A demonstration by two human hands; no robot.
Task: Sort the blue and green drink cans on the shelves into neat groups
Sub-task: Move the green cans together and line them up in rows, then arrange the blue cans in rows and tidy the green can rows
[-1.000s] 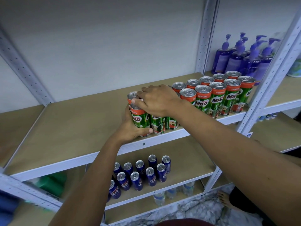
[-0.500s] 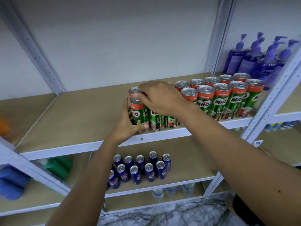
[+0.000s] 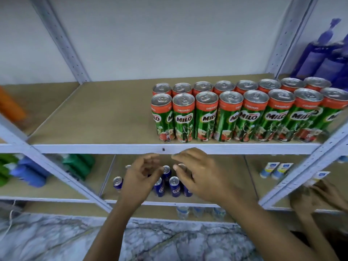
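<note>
On the upper shelf [image 3: 90, 117], right half: green drink cans [image 3: 243, 113] in two straight rows, eight per row as far as can be counted, upright, sides touching, front row close to the shelf's front edge. Labels face forward. The far right end is partly cut off by a white upright post [image 3: 320, 161].

Below the shelf's front edge, both hands are held in the air before the lower shelf [image 3: 233, 185]. Left hand [image 3: 140, 178]: fingers loosely curled, grasping nothing. Right hand [image 3: 199, 176]: fingers bent and relaxed, also holding nothing. Neither touches a can.

Lower shelf, behind the hands: blue drink cans [image 3: 174, 186], upright, in a loose cluster, several hidden by the hands. One blue can [image 3: 117, 182] stands a little apart to the left.

Elsewhere: purple pump bottles [image 3: 320, 57] at upper right behind the green cans; an orange bottle [image 3: 10, 108] at far left; blurred blue and green packs [image 3: 28, 172] at lower left; small cartons [image 3: 276, 169] on the lower right shelf. Another person's hand [image 3: 318, 194] shows at the right edge, blurred.
</note>
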